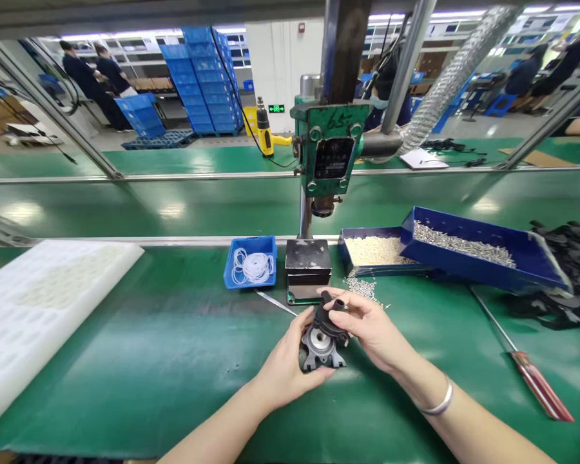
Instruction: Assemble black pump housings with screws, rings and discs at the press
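Housing, cast metal (320,345), dull silver-grey: round face turned up toward me, dished, with a bright ring about a dark centre hole, and splayed feet toward the near edge of the workbench (174,361). Black cover (329,319) over its far side, matt, lumpy in outline, two stubby round ports standing up, the right one open-mouthed. Both sit right of the bench's middle, between the press base (308,258) and the near edge. Cannot tell whether the metal rests on the green surface or is lifted off it.

My left hand (287,364) curves round the metal from the left, fingers at its far left side, thumb along the near side. My right hand (367,325) pinches the cover, thumb against the right port, fingers bent over beyond it.

Toward the far edge: blue bin (236,243) with white rings (255,265), left of the press base; small pale pieces (361,288) strewn to its right. Toward the near right corner, a screwdriver (536,380), red handle nearest me.
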Tool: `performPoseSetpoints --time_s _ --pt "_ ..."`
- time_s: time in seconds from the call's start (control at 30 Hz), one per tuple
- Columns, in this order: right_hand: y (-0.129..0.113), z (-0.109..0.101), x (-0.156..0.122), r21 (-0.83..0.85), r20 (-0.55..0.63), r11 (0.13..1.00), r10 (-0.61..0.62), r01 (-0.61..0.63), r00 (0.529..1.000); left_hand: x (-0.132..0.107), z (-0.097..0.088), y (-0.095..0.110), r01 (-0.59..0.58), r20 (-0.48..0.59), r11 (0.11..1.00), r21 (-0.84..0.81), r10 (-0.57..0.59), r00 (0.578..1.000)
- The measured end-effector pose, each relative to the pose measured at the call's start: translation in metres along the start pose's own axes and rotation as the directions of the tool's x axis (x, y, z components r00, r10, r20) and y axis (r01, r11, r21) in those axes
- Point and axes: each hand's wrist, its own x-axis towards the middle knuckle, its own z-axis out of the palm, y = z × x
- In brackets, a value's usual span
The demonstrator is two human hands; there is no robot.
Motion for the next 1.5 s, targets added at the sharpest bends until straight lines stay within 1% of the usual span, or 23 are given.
performPoseSetpoints --time_s 0.07,0.13,0.27,0.3,0.37,0.43,0.47,0.53,0.63,0.73,0.83,0.93,1.17,1.3,1.5 --pt "0.005 0.003 0.002 -0.034 -0.01 0.999 -0.007 0.007 1.0 0.0 -0.001 -0.002 0.006 -0.006 1.0 -0.013 -0.006 1.0" --pt "0.007 0.004 0.003 -0.085 -0.008 0.996 -0.038 0.037 0.999 0.0 -0.002 -0.004 0.008 -0.004 1.0 0.03 -0.007 1.0" --pt "0.004 0.006 -0.001 -0.25 0.012 0.955 -0.163 0.16 0.987 0.001 -0.003 -0.007 0.008 0.015 0.993 0.119 -0.01 1.0" --pt "0.004 0.007 -0.002 -0.31 0.025 0.929 -0.202 0.2 0.979 0.001 -0.003 -0.006 0.004 0.018 0.992 0.126 -0.006 1.0" --pt "0.006 0.007 -0.006 -0.45 0.084 0.849 -0.271 0.279 0.959 0.001 -0.003 -0.005 -0.013 0.015 0.993 0.117 0.011 1.0" --pt "0.011 0.006 -0.009 -0.568 0.157 0.754 -0.294 0.33 0.943 0.001 -0.002 -0.004 -0.028 0.01 0.995 0.095 0.027 1.0" --pt "0.013 0.006 -0.011 -0.606 0.177 0.721 -0.29 0.336 0.941 0.0 -0.002 -0.004 -0.036 0.001 0.996 0.085 0.036 0.999" --pt "0.018 0.005 -0.012 -0.64 0.165 0.702 -0.27 0.312 0.948 0.0 -0.001 -0.005 -0.07 -0.014 0.994 0.084 0.072 0.997" --pt "0.02 0.005 -0.012 -0.649 0.131 0.712 -0.243 0.268 0.961 0.001 0.0 -0.011 -0.171 0.002 0.979 0.108 0.171 0.985" --pt "0.019 0.005 -0.012 -0.672 0.163 0.695 -0.196 0.254 0.967 0.003 0.0 -0.018 -0.243 0.025 0.962 0.128 0.242 0.97" --pt "0.02 0.005 -0.01 -0.68 0.195 0.685 -0.178 0.264 0.965 0.005 -0.001 -0.023 -0.274 0.05 0.947 0.169 0.269 0.962" --pt "0.024 0.003 -0.008 -0.651 0.233 0.696 -0.199 0.305 0.952 0.006 -0.001 -0.025 -0.269 0.079 0.941 0.204 0.258 0.963" --pt "0.027 -0.001 -0.002 -0.574 0.33 0.713 -0.247 0.402 0.911 0.009 -0.002 -0.024 -0.247 0.091 0.947 0.208 0.233 0.968" --pt "0.027 -0.002 0.0 -0.518 0.356 0.734 -0.282 0.439 0.891 0.009 -0.002 -0.021 -0.222 0.084 0.949 0.223 0.208 0.974" --pt "0.029 -0.001 0.004 -0.485 0.374 0.744 -0.298 0.459 0.878 0.009 -0.003 -0.02 -0.198 0.074 0.951 0.238 0.185 0.98"
